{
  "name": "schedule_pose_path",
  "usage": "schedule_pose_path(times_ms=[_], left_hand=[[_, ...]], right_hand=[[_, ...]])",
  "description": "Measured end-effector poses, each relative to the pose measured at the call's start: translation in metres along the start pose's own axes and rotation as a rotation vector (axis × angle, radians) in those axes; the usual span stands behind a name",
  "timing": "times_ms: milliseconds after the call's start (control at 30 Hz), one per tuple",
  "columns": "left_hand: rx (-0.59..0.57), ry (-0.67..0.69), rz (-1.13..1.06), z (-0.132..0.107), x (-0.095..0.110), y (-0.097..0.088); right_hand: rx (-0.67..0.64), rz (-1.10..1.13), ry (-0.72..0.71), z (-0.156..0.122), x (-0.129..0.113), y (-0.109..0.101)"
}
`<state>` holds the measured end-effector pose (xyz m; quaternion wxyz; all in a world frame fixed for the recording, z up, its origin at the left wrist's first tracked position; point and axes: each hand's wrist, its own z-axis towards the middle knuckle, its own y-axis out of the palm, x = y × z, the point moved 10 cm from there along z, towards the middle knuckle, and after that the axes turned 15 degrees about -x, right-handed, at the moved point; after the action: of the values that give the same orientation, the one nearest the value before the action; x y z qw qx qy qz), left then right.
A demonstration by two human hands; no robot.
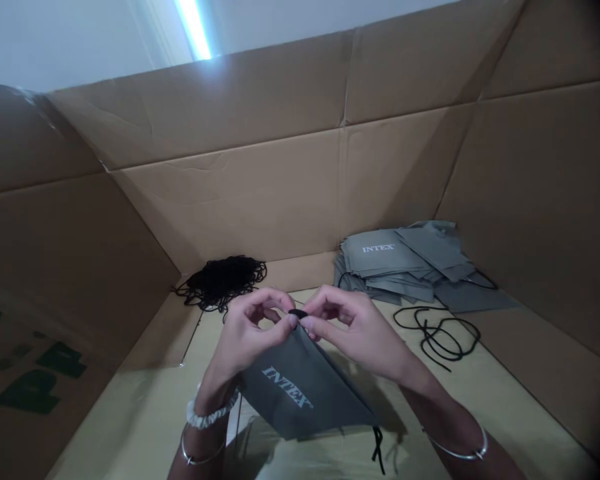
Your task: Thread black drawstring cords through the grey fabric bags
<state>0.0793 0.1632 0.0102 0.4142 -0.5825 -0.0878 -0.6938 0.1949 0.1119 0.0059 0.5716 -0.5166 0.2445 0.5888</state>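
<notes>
A grey drawstring bag [325, 390] with a white INTEX print hangs tilted from my fingertips above the table. My left hand [247, 337] is closed in a pinch at the bag's upper corner. Opposite it, my right hand [357, 330] pinches the same corner, the fingertips of both hands almost meeting. Between them shows a small black piece [297, 313], possibly bunched cord; its exact form is hidden by the fingers. From the bag's lower right corner dangle black cord ends [377, 450].
A heap of black cords [225, 280] lies at the back left. Stacked grey INTEX bags [380, 257] sit at the back right, with a loose black cord [443, 337] in front. Tall cardboard walls [240, 193] enclose the pale table [145, 413] at back and sides.
</notes>
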Motion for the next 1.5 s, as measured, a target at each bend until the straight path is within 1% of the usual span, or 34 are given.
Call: schedule_pose_path(times_ms=[100, 167, 300, 367, 400, 433, 500, 600, 667, 767, 833, 933, 1033, 1100, 1200, 1267, 1333, 1400, 1500], left_hand=[[0.048, -0.005, 0.041, -0.001, 0.002, 0.001], [0.081, 0.004, 0.07, -0.003, 0.005, 0.001], [0.145, 0.067, 0.156, -0.011, 0.016, 0.003], [0.162, 0.113, 0.193, -0.015, 0.021, 0.003], [0.16, 0.132, 0.204, -0.017, 0.024, 0.004], [0.157, 0.148, 0.206, -0.019, 0.026, 0.003], [0.133, 0.159, 0.184, -0.021, 0.028, 0.003], [0.063, 0.151, 0.117, -0.019, 0.029, 0.006], [0.016, 0.156, 0.078, -0.017, 0.03, 0.009], [-0.026, 0.146, 0.034, -0.013, 0.028, 0.012], [-0.041, 0.126, 0.005, -0.012, 0.024, 0.012], [-0.07, 0.117, -0.055, -0.009, 0.019, 0.011], [-0.112, 0.107, -0.107, -0.007, 0.016, 0.013], [-0.143, 0.105, -0.137, -0.006, 0.015, 0.015], [-0.161, 0.086, -0.137, -0.005, 0.014, 0.016], [-0.162, 0.055, -0.117, -0.005, 0.012, 0.015], [-0.18, 0.008, -0.123, -0.006, 0.007, 0.015], [-0.211, -0.04, -0.155, -0.006, 0.002, 0.017], [-0.243, -0.094, -0.198, -0.006, -0.003, 0.02]], right_hand=[[0.151, -0.28, -0.053, -0.01, -0.017, -0.004], [0.21, -0.432, -0.125, -0.016, -0.03, 0.001], [0.272, -0.666, -0.241, -0.025, -0.05, 0.015], [0.293, -0.726, -0.282, -0.029, -0.057, 0.018], [0.293, -0.722, -0.302, -0.031, -0.06, 0.017], [0.273, -0.686, -0.315, -0.031, -0.062, 0.016], [0.2, -0.517, -0.292, -0.029, -0.058, 0.01], [0.07, -0.108, -0.131, -0.019, -0.034, 0.002], [-0.009, 0.177, -0.025, -0.014, -0.016, 0.004], [-0.11, 0.511, 0.056, -0.008, 0.001, 0.018], [-0.153, 0.623, 0.081, -0.005, 0.007, 0.025], [-0.189, 0.651, 0.108, -0.004, 0.012, 0.03], [-0.186, 0.583, 0.098, -0.005, 0.012, 0.027], [-0.189, 0.489, 0.085, -0.006, 0.009, 0.025], [-0.188, 0.242, 0.068, -0.008, 0.001, 0.02], [-0.159, 0.019, 0.016, -0.008, -0.009, 0.015], [-0.15, -0.147, -0.036, -0.008, -0.018, 0.012], [-0.187, -0.205, -0.038, -0.008, -0.019, 0.013], [-0.281, -0.209, 0.033, -0.009, -0.013, 0.015]])
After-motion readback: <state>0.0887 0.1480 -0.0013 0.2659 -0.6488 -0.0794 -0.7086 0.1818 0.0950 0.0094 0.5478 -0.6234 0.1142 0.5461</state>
